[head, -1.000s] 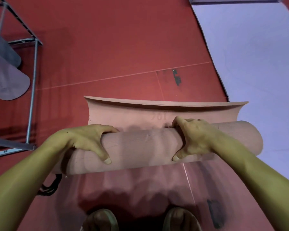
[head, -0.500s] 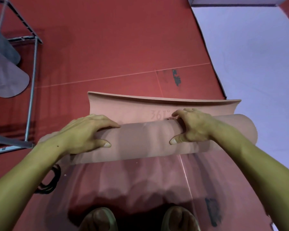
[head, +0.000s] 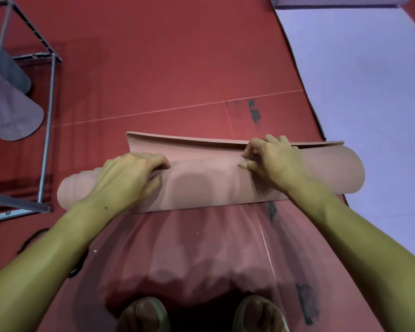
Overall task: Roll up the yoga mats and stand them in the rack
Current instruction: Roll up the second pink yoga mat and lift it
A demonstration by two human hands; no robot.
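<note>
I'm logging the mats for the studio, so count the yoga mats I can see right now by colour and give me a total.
Pink: 1, the pink mat being rolled on the floor under both hands.
Lilac: 1, the lilac mat lying flat at the right.
Mauve: 1, the mauve rolled mat in the rack.
Grey: 1, the grey rolled mat behind it.
Total: 4

One pink yoga mat lies nearly rolled on the red floor. Two hands are on it: the left hand and the right hand. Left of the pink mat stands one metal rack, holding two rolled mats. Right of the pink mat lies one flat lilac mat. Two feet show below it.
</note>
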